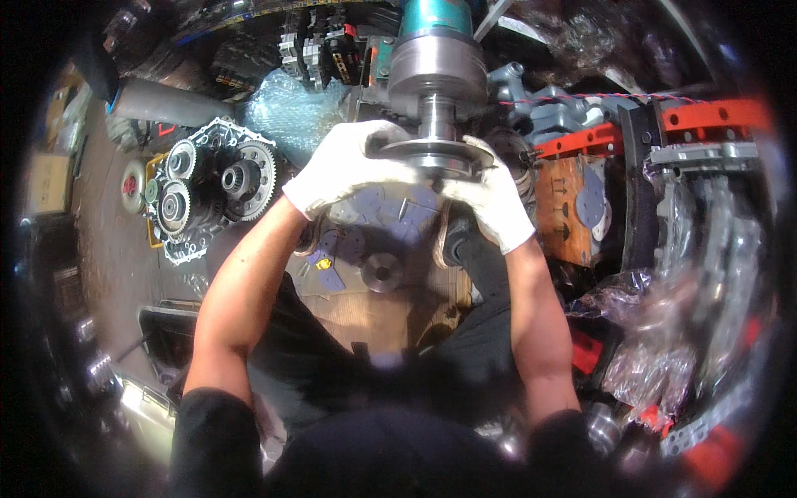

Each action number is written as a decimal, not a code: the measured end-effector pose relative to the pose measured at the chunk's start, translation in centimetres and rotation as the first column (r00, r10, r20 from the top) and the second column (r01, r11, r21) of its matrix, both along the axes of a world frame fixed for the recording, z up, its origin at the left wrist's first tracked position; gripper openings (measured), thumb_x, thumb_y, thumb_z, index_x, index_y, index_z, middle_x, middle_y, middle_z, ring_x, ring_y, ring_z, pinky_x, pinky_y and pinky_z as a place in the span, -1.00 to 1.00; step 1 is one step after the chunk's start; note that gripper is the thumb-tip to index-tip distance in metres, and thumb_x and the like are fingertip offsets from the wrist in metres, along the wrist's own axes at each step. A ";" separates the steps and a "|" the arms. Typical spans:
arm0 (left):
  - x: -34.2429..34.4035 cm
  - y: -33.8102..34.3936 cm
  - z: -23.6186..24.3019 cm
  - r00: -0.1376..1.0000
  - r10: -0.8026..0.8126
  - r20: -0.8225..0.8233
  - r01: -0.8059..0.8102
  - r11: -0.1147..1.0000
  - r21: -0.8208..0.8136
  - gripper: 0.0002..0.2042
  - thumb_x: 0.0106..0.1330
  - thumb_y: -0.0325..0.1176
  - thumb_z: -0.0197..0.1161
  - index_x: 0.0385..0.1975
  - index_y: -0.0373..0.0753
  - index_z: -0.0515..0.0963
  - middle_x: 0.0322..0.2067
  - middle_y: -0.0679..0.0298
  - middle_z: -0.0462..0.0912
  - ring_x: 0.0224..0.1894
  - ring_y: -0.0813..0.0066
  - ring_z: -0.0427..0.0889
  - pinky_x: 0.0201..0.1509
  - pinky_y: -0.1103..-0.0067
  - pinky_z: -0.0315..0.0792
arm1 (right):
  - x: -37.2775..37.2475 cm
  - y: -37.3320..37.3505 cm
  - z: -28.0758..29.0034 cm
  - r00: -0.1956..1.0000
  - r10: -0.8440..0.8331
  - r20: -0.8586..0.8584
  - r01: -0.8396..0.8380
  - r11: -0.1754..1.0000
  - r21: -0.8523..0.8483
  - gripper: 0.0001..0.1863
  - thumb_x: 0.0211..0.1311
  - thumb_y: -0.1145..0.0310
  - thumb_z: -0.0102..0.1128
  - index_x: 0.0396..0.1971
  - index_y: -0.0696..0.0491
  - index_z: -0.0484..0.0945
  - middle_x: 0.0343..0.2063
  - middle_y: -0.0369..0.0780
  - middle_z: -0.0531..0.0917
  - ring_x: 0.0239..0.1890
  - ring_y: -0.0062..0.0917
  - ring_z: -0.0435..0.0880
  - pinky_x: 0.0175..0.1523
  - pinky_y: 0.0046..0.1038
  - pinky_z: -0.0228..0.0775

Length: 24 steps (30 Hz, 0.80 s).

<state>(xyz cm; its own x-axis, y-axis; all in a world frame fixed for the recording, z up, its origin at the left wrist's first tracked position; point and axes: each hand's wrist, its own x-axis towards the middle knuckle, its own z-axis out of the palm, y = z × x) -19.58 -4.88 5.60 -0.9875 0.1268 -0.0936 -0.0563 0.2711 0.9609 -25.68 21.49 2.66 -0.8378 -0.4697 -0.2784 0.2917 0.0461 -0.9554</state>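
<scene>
Left hand (353, 166) has the rim of the metal disc (432, 163) from its left, right hand (496, 199) grips the opposite edge, so the disc sits between both hands, right under the steel shaft (438, 116); can't tell if the two are joined. For a good hold: match pressure side to side, disc square to the shaft, no tilt, fingertips out of the gap just above the hands. Mind the loose metal ring (383, 272) below, between the forearms.
</scene>
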 end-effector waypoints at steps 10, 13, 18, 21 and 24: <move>1.2 -5.6 0.1 0.960 0.201 0.196 -0.253 0.922 0.295 -0.75 0.35 -0.52 0.33 0.01 -0.36 0.67 -0.15 0.20 0.79 -0.14 0.51 0.76 0.05 0.56 0.62 | -1.2 1.3 -0.7 0.979 0.200 -0.046 -0.183 0.953 0.241 -0.26 0.17 0.63 0.52 0.38 0.15 0.48 0.11 -0.17 0.74 0.08 -0.52 0.73 0.19 -0.47 0.63; 1.4 -6.6 0.0 0.939 0.301 0.167 -0.325 0.935 0.141 -0.74 0.36 -0.50 0.33 0.02 -0.38 0.67 -0.16 0.19 0.80 -0.14 0.49 0.77 0.06 0.56 0.61 | -1.3 1.3 -0.3 0.989 0.150 -0.001 -0.145 0.956 0.255 -0.30 0.19 0.63 0.50 0.37 0.14 0.51 0.10 -0.20 0.76 0.06 -0.54 0.74 0.17 -0.47 0.63; 1.1 -7.2 -0.9 0.963 0.238 0.124 -0.253 0.959 0.125 -0.77 0.27 -0.55 0.31 -0.09 -0.34 0.72 -0.01 0.17 0.78 -0.03 0.47 0.75 0.06 0.57 0.60 | -0.8 2.2 0.5 0.925 0.377 -0.055 -0.295 0.799 0.524 -0.66 0.34 0.43 0.44 0.06 0.23 0.73 -0.17 -0.11 0.84 -0.02 -0.61 0.76 0.12 -0.49 0.62; 1.3 -7.0 -1.2 0.964 0.183 -0.192 -0.214 0.964 -0.155 -0.80 0.07 -0.57 0.30 -0.27 -0.31 0.68 -0.09 0.30 0.78 0.02 0.45 0.70 0.21 0.51 0.55 | -0.3 2.2 -1.1 0.791 0.602 -0.106 -0.363 0.602 0.711 -0.71 0.37 0.42 0.41 0.01 0.23 0.74 -0.20 -0.14 0.83 -0.09 -0.61 0.75 0.09 -0.49 0.61; 1.6 -7.0 -1.1 0.993 0.105 -0.054 -0.098 0.989 0.110 -0.69 0.04 -0.59 0.30 -0.16 -0.33 0.72 -0.02 0.27 0.76 0.02 0.44 0.69 0.21 0.52 0.55 | 0.5 1.7 -2.8 0.892 0.447 0.071 -0.405 0.721 0.562 -0.66 0.37 0.46 0.42 0.09 0.22 0.69 -0.16 -0.22 0.80 -0.11 -0.60 0.73 0.09 -0.51 0.61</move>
